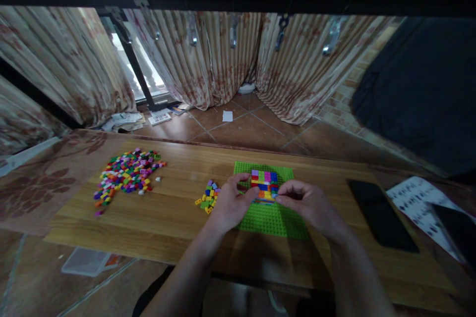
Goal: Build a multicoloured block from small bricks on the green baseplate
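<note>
A green baseplate (277, 220) lies on the wooden table (171, 223) in front of me. On it stands a small block of stacked bricks (265, 183) in purple, yellow, blue, red and orange. My left hand (231, 203) grips the block's left side with curled fingers. My right hand (308, 205) pinches its lower right edge between thumb and fingers. A small heap of loose bricks (208, 197) sits just left of my left hand.
A large pile of coloured bricks (126, 174) is spread at the table's far left. A black phone (381, 220) and a printed sheet (424, 208) lie at the right. Curtains, a dark rail and tiled floor are beyond the table. A clear plastic box (87, 261) sits on the floor.
</note>
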